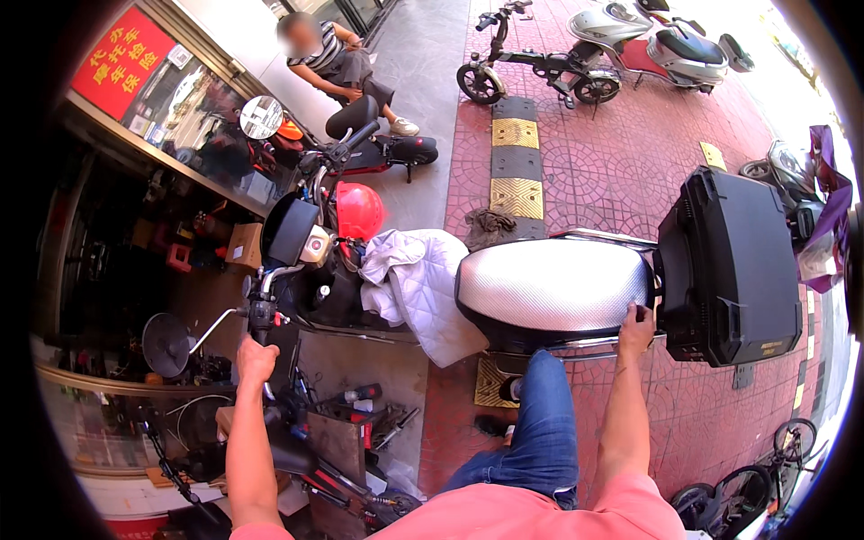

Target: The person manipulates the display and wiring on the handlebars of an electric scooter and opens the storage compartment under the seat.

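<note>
A scooter stands across my view, its handlebar at the left and its tail at the right. My left hand (pixel 257 362) is wrapped round the near handlebar grip (pixel 262 322). At the rear near corner of the silver mesh seat cover (pixel 549 286), my right hand (pixel 637 329) is closed with fingers curled on the cover's edge; the fingertips are partly hidden. A black top box (pixel 733 270) sits behind the seat. Over the scooter's front lies a pale lilac quilted cloth (pixel 427 283). A red helmet (pixel 358 211) rests beyond it, by the handlebar.
A person (pixel 328 67) sits by the wall at the far left, beside a red scooter (pixel 378 153). Black-and-yellow speed bumps (pixel 516 162) cross the paving. Tools and a bike crowd the near left; a folding bike (pixel 540 67) and a silver scooter (pixel 666 49) stand farther off.
</note>
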The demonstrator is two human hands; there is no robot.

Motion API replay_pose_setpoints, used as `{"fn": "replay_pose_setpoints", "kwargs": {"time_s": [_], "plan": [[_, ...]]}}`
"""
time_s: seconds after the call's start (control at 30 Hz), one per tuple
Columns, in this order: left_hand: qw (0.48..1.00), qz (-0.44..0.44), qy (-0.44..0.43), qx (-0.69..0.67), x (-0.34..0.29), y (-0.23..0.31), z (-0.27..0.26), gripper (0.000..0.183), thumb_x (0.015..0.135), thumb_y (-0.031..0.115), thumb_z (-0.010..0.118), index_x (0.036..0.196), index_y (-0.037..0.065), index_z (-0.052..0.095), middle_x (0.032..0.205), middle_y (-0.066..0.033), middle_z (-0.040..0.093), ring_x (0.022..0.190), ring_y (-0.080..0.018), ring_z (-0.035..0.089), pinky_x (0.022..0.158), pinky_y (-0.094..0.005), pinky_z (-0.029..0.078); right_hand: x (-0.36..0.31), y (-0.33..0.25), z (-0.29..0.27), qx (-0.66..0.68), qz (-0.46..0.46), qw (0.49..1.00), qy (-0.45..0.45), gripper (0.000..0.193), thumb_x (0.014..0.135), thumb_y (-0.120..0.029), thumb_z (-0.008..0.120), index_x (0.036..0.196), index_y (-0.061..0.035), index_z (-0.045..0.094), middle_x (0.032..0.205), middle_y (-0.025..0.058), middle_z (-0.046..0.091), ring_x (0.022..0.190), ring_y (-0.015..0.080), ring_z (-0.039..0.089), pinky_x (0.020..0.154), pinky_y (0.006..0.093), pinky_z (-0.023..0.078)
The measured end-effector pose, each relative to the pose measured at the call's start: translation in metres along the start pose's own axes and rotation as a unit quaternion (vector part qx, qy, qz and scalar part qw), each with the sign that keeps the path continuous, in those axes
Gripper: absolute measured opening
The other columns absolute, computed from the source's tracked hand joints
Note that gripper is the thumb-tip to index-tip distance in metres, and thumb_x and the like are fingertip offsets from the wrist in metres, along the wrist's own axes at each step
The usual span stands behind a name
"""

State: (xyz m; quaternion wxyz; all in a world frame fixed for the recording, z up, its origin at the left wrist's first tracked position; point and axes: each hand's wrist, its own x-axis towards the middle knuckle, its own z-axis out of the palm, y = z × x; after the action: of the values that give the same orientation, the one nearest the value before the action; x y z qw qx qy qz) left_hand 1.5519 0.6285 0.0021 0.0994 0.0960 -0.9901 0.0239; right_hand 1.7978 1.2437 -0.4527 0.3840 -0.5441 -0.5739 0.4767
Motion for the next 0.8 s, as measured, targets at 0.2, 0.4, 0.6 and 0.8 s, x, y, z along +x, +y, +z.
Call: {"fn": "replay_pose_setpoints", "kwargs": {"time_s": [0.2,0.4,0.6,0.8], "plan": [[0.999,0.043,0.004,-0.012,0.034,-0.036,0.002,0.063,0.065,0.016,0.076,0.123,-0.003,0.060,0.109,-0.0284,0.071,0.108,-0.0475,0.067,0.098,-0.0501,0.051,-0.020,0.081,-0.018,0.280,0.243,0.928,0.036,0.057,0.083,-0.041,0.087,0.119,-0.0069,0.057,0.099,0.0065,0.064,0.086,0.0180,0.063,0.069,0.0404,0.048],[0.991,0.099,0.077,0.043,0.051,-0.039,-0.016,0.071,0.065,0.010,0.072,0.134,0.000,0.056,0.122,-0.0250,0.066,0.115,-0.0444,0.062,0.103,-0.0462,0.048,0.003,0.087,-0.008,0.134,0.250,0.952,0.119,0.098,0.078,-0.027,0.094,0.150,0.0051,0.037,0.140,0.0184,0.056,0.120,0.0249,0.059,0.100,0.0408,0.049],[0.990,0.132,0.044,0.016,0.064,-0.076,-0.022,0.052,0.066,0.006,0.068,0.117,-0.001,0.061,0.093,-0.0211,0.068,0.085,-0.0385,0.066,0.082,-0.0423,0.052,-0.018,0.040,-0.026,0.234,0.347,0.907,0.051,0.066,0.080,-0.031,0.092,0.129,-0.0090,0.053,0.107,0.0146,0.068,0.075,0.0300,0.068,0.060,0.0514,0.054],[0.988,0.141,0.066,-0.003,0.075,-0.050,-0.029,0.062,0.069,0.010,0.071,0.129,-0.002,0.056,0.110,-0.0235,0.067,0.101,-0.0415,0.064,0.093,-0.0452,0.049,-0.024,0.059,-0.004,0.347,0.492,0.792,0.102,0.079,0.078,-0.052,0.089,0.135,-0.0089,0.055,0.130,0.0135,0.064,0.111,0.0382,0.064,0.092,0.0621,0.054]]}}
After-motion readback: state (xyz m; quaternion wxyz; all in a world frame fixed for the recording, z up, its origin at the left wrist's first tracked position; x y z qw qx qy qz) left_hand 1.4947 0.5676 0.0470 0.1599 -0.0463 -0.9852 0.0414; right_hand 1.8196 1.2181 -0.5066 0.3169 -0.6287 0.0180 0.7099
